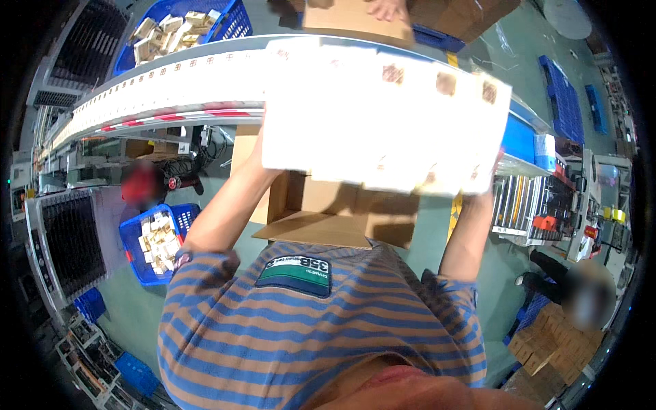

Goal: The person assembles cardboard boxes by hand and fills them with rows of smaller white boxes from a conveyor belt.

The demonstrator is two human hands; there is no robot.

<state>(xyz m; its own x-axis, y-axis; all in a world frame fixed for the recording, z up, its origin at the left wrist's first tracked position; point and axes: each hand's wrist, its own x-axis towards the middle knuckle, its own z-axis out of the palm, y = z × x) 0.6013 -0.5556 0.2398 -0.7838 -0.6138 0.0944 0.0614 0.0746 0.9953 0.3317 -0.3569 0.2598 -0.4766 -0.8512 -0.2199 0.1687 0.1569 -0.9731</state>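
A row of several white boxes [383,130], side by side and overexposed by the light, is held between my two hands. My left hand [264,161] presses on the row's left end, its fingers mostly hidden behind the boxes. At the opposite end my right hand [483,195] grips from the side, also largely covered. Small brown printed patches show along the row's far and near edges. Below the row, close to my body, is an open cardboard box [311,225] with its flaps folded out.
A conveyor [184,113] lined with small white boxes [164,82] curves away left. Blue baskets of small boxes stand beyond it [236,20] and at lower left [130,236]. Another person's hand [388,8] rests on a carton across the conveyor. People are at both sides; a roller rack [519,205] stands right.
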